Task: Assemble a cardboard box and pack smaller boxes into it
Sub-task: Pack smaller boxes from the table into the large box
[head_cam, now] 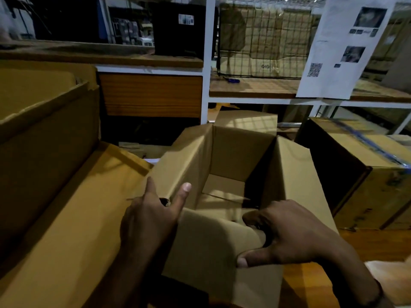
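Observation:
A brown cardboard box point(235, 152) stands open in front of me, its top flaps spread outward and its bottom flaps folded shut inside. My left hand point(153, 214) rests at the box's near left corner, index finger and thumb straight and apart, one on each side of the left flap's edge. My right hand point(287, 232) grips the near flap point(213, 245), fingers curled over its top edge into the box and thumb pressing on its outer face. No smaller boxes show inside it.
A large open carton point(44, 134) and flat cardboard sheets point(73, 218) lie to the left. A taped carton point(364, 174) stands at the right on the wooden surface point(311, 283). White shelving point(205, 63) with cartons, a wire cage and a hanging printed sheet point(342, 45) rises behind.

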`<state>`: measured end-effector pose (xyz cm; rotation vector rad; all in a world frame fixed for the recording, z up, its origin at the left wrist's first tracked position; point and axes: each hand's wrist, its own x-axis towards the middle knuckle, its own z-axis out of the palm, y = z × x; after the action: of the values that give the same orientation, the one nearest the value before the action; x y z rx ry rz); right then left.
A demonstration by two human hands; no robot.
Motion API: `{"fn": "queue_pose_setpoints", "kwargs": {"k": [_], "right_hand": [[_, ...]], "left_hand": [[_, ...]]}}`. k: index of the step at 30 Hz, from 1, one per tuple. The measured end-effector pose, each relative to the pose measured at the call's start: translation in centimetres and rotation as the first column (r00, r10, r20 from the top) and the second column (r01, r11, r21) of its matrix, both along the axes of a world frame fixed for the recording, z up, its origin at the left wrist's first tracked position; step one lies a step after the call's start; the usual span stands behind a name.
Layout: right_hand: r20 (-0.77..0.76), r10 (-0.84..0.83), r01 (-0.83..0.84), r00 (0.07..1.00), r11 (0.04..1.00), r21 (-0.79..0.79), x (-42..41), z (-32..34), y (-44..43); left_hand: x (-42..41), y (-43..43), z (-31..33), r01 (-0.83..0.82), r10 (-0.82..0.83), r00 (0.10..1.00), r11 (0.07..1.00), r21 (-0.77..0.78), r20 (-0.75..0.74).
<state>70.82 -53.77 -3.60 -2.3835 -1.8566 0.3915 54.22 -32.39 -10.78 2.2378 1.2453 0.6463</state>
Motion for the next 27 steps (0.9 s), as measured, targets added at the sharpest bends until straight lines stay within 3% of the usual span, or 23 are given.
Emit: {"fn": "queue_pose_setpoints", "kwargs": {"k": [3,8,11,14,16,19,21,23,25,27], "right_hand": [[0.03,-0.015,0.015,0.999,1.0,-0.015,-0.3,-0.1,0.2],[0.2,-0.052,0.047,0.978,0.998,0.029,-1.2,-1.1,0.4],[0.224,-0.128,0.115,0.966,0.991,0.073,-2.2,-2.0,1.0],[0.166,-0.189,0.17,0.968,0.978,0.123,-3.6,-2.5,1.9],[0.069,-0.23,0.207,0.971,0.948,0.242,-5.0,-2.5,2.7],[-0.256,-0.263,0.358,0.93,0.807,0.47,-6.6,-2.9,3.9],[-0.438,-0.149,0.401,0.887,0.719,0.567,-7.0,-3.2,4.4],[-0.439,-0.073,0.367,0.895,0.681,0.634,-6.9,-3.2,4.1],[-0.409,-0.076,0.323,0.91,0.747,0.581,-5.8,-2.8,3.1],[-0.291,-0.118,0.227,0.95,0.898,0.376,-3.9,-2.3,1.6]], "left_hand": [[-0.3,0.7,0.0,0.03,-0.032,0.998,0.999,-0.036,-0.056],[-0.3,0.9,0.0,0.041,-0.042,0.999,0.995,-0.087,-0.01],[-0.3,1.1,-0.1,0.079,-0.077,0.997,0.992,-0.1,0.024],[-0.7,0.1,-0.4,0.008,-0.019,0.992,0.996,0.091,0.122],[-1.0,-2.0,-0.4,-0.017,-0.027,0.947,0.991,0.133,0.321],[-2.2,-6.3,-0.3,0.014,-0.126,0.871,0.972,0.233,0.474],[-3.0,-8.9,-0.9,0.166,-0.324,0.875,0.899,0.405,0.361],[-3.6,-10.4,-1.8,0.355,-0.468,0.877,0.785,0.507,0.11],[-3.5,-10.8,-2.5,0.452,-0.494,0.869,0.762,0.463,-0.036],[-3.1,-10.9,-2.9,0.478,-0.49,0.867,0.758,0.443,-0.096]]}}
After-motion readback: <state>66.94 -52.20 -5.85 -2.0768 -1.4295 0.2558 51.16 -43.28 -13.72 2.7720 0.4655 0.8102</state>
